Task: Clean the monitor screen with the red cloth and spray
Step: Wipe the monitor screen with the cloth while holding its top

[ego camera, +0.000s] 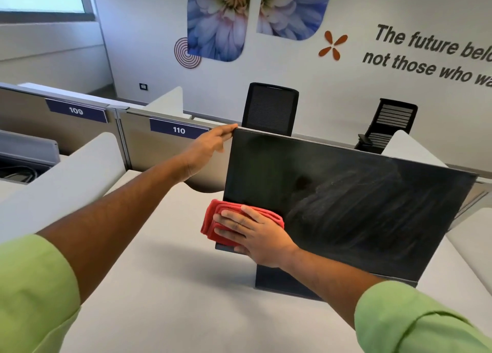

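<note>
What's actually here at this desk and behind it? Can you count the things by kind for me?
Monitors: 1, the monitor
Red cloths: 1, the red cloth
Black chairs: 2, one chair and another chair
Number signs: 2, sign 109 and sign 110
Total: 6

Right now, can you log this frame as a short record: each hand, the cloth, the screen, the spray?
left hand: grips the monitor's top left corner
right hand: fingers flat, pressing the red cloth
red cloth: folded, at the screen's lower left corner
monitor screen: dark, wipe streaks across the middle and right
spray: not in view
</note>
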A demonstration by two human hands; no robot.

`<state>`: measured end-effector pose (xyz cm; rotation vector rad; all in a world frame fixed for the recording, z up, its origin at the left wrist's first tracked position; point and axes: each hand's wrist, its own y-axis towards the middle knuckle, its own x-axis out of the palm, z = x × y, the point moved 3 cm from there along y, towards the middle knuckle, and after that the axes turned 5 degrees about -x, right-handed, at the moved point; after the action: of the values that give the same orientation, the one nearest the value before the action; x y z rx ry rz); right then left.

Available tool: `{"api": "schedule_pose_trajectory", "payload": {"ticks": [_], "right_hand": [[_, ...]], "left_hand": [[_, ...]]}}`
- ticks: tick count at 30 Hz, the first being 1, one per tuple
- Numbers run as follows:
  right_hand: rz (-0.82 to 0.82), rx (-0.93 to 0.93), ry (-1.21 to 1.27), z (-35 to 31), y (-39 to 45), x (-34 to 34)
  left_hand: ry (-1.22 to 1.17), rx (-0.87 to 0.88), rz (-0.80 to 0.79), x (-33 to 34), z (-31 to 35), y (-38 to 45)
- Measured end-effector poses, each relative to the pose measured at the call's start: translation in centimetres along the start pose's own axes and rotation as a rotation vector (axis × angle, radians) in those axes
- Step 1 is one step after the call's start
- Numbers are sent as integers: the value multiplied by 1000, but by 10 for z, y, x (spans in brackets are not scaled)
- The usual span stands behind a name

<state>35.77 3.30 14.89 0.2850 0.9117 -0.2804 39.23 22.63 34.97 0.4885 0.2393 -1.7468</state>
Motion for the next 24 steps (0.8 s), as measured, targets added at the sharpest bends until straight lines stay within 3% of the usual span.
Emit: {"api": "schedule_pose_trajectory", "payload": {"ticks": [12,18,24], "right_hand": [[214,364,-99,128,35,-85],[206,382,-9,98,32,-68],[146,235,98,31,17,-22]], "left_hand": [[-35,1,-14,-5,4,1],[-11,4,-17,-7,6,1],[36,-6,4,-5,-4,4]]}}
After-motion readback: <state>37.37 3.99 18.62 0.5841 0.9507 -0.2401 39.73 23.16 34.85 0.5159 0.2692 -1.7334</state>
